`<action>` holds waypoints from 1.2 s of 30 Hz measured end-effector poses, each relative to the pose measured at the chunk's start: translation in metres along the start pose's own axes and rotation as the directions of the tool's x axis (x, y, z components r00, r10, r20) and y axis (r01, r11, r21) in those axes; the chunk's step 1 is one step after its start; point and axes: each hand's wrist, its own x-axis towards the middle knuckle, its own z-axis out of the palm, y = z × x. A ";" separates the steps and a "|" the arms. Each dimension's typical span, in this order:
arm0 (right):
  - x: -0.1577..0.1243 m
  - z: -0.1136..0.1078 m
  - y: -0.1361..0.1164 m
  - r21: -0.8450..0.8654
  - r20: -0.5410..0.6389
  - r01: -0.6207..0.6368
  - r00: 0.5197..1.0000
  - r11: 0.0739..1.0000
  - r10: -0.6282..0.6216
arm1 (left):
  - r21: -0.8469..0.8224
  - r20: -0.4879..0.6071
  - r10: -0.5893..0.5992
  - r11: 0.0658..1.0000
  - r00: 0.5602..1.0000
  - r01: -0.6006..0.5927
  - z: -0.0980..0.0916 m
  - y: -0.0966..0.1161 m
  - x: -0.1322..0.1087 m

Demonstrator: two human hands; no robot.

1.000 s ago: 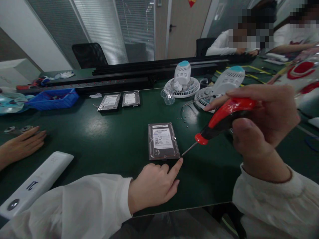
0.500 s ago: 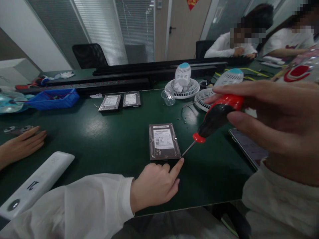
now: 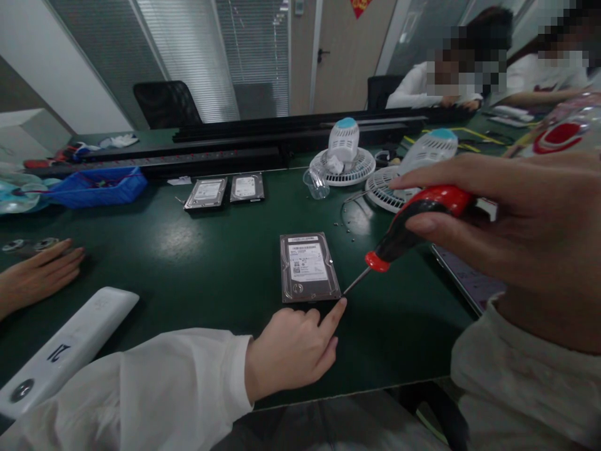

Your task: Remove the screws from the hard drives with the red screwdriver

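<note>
I have the right hand (image 3: 530,244) at the right of the frame with its grip wrapped around the red-and-black handle of a screwdriver (image 3: 399,232), the index finger stretched along it and the thumb pressed below. The shaft slants down to the left, and its tip ends at the lower right corner of the hard drive (image 3: 308,266), which lies flat, label up, on the green bench (image 3: 211,263) near the centre of the frame.

My left hand (image 3: 291,351), at lower centre, has its index finger extended to that same corner, right by the tip; the other fingers are curled, and I can't tell from here whether that grip holds anything. Whether the fingertip presses the drive or just sits beside it is too small for me to make out.

Above and right of the drive I see a few loose screws (image 3: 347,230), and beyond them a clear plastic cup (image 3: 317,184). Two more drives (image 3: 205,193) lie side by side at upper left of centre. Another person's hand (image 3: 47,269) rests at the left edge.
</note>
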 end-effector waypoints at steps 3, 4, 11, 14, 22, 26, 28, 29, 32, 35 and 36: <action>0.001 -0.002 0.001 0.072 0.118 -0.041 0.993 0.997 0.032 | 0.009 0.009 -0.007 1.000 1.000 0.007 0.000 0.001 0.000; 0.001 -0.003 0.002 0.136 0.131 -0.020 0.991 0.991 0.002 | 0.009 0.010 -0.008 1.000 1.000 0.008 0.000 0.001 0.000; -0.002 -0.005 0.006 0.005 0.025 -0.031 0.999 0.999 0.031 | 0.000 0.012 -0.006 1.000 1.000 0.006 0.001 0.000 0.000; -0.004 -0.010 0.012 0.060 0.100 0.013 0.995 0.998 -0.019 | 0.000 0.011 -0.009 1.000 1.000 0.009 0.000 -0.001 0.000; -0.001 -0.017 0.024 0.015 0.129 0.103 0.986 0.995 -0.104 | -0.013 0.007 0.001 1.000 1.000 -0.001 0.001 -0.002 0.000; 0.001 -0.023 0.031 0.108 0.210 0.165 0.960 0.980 -0.184 | -0.017 0.006 -0.002 1.000 1.000 0.002 0.001 -0.002 -0.001; 0.000 -0.025 0.034 0.066 0.214 0.163 0.961 0.984 -0.174 | -0.021 0.006 -0.002 1.000 1.000 0.002 0.001 -0.001 -0.001; -0.001 -0.026 0.035 0.035 0.198 0.163 0.966 0.986 -0.167 | -0.021 0.007 -0.003 1.000 1.000 0.003 0.001 -0.001 -0.002; -0.003 -0.028 0.035 -0.007 0.184 0.175 0.968 0.985 -0.171 | -0.016 0.011 -0.009 1.000 1.000 0.009 0.000 0.000 -0.001; -0.002 -0.029 0.032 0.070 0.247 0.181 0.950 0.981 -0.193 | -0.013 0.010 -0.006 1.000 1.000 0.006 0.000 0.000 0.000; -0.002 -0.029 0.031 0.093 0.275 0.182 0.940 0.979 -0.201 | -0.013 0.009 -0.003 1.000 1.000 0.003 0.000 0.000 0.000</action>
